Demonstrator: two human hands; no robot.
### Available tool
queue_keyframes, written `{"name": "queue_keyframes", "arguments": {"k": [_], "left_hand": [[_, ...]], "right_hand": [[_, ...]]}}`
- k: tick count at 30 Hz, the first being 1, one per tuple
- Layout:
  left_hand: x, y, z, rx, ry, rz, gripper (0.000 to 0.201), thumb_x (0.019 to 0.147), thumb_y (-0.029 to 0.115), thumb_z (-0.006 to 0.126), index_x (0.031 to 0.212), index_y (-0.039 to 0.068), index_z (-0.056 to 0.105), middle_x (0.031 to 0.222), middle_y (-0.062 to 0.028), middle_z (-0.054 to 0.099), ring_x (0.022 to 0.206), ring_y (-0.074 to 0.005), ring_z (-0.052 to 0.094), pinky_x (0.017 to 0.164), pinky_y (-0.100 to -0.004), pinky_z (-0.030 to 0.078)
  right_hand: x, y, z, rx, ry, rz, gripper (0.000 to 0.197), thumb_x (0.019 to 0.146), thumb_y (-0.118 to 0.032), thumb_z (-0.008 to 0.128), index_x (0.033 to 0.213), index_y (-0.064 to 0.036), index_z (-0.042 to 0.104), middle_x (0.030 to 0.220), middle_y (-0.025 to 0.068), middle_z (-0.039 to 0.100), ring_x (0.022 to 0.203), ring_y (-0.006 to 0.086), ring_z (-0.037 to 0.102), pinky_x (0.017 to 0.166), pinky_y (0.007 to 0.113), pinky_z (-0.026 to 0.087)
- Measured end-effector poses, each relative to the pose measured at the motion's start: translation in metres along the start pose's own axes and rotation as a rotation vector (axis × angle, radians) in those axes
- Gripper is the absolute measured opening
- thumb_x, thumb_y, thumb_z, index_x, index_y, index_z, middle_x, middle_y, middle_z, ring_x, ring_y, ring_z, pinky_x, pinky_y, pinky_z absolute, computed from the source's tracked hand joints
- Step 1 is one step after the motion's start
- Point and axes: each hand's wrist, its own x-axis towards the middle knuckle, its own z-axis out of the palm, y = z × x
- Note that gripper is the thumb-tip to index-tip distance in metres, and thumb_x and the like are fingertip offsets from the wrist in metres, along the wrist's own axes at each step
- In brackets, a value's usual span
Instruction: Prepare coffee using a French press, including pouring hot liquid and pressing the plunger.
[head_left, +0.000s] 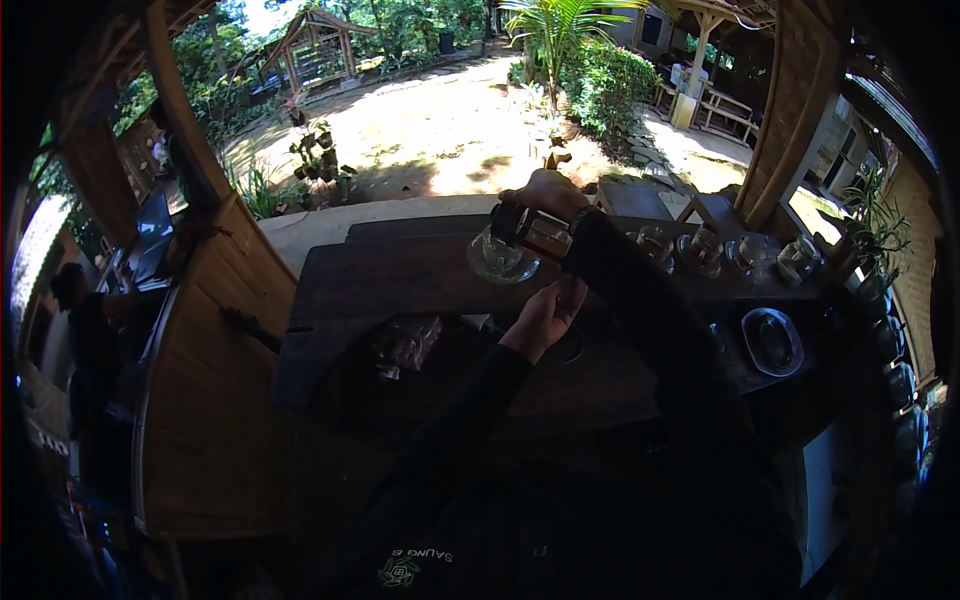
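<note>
My right hand (548,193) is closed on a glass pot with a black top (545,238), held tilted to the left. Its black end is over a clear glass cup (503,250), which stands on a glass saucer (495,272) toward the far side of the dark wooden table (330,270). Below the pot, my left hand (543,318) is turned palm up, its fingers extended and nothing visible in them. A clear plastic packet (408,343) lies left of this hand. Shadow hides whether any liquid is flowing.
Several glass cups on saucers (702,250) line the far right of the table. An oval glass dish (772,342) lies nearer on the right. At the left, a wooden partition (215,370) stands beside the table, with another person (95,320) behind it.
</note>
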Motion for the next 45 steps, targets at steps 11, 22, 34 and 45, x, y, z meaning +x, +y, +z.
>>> {"name": "queue_keyframes", "arguments": {"k": [11, 22, 34, 45], "left_hand": [[0.003, 0.000, -0.002, -0.004, -0.053, 0.015, 0.008, 0.091, 0.001, 0.051, 0.098, -0.001, 0.055, 0.096, -0.0072, 0.060, 0.091, -0.0187, 0.061, 0.083, -0.0312, 0.055], [0.000, 0.001, 0.005, 0.003, -0.077, 0.009, 0.010, 0.091, 0.001, 0.051, 0.101, 0.002, 0.054, 0.098, -0.0054, 0.060, 0.093, -0.0172, 0.061, 0.081, -0.0301, 0.054], [0.003, 0.004, 0.008, 0.019, -0.122, 0.000, 0.013, 0.093, 0.005, 0.050, 0.105, 0.002, 0.056, 0.102, -0.0048, 0.062, 0.093, -0.0151, 0.062, 0.078, -0.0269, 0.054], [0.001, 0.007, 0.016, 0.030, -0.060, 0.013, 0.014, 0.094, 0.005, 0.049, 0.107, 0.002, 0.055, 0.102, -0.0055, 0.062, 0.092, -0.0149, 0.062, 0.075, -0.0254, 0.054]], "right_hand": [[0.011, -0.002, 0.001, -0.064, -0.075, -0.029, 0.063, 0.069, -0.061, 0.066, 0.089, -0.0011, 0.070, 0.089, 0.0185, 0.068, 0.088, 0.0313, 0.065, 0.079, 0.038, 0.049], [0.026, 0.005, 0.009, -0.098, -0.107, -0.083, 0.061, 0.067, -0.060, 0.067, 0.091, -0.0036, 0.070, 0.096, 0.0156, 0.067, 0.094, 0.0295, 0.064, 0.081, 0.038, 0.048], [0.037, 0.013, 0.018, -0.105, -0.049, -0.208, 0.059, 0.075, -0.060, 0.063, 0.080, -0.0021, 0.071, 0.077, 0.0170, 0.067, 0.079, 0.0302, 0.064, 0.076, 0.039, 0.047], [0.041, 0.001, 0.017, -0.210, -0.099, -0.092, 0.064, 0.076, -0.062, 0.059, 0.078, 0.0016, 0.069, 0.079, 0.0207, 0.066, 0.081, 0.0336, 0.064, 0.078, 0.042, 0.046]]}}
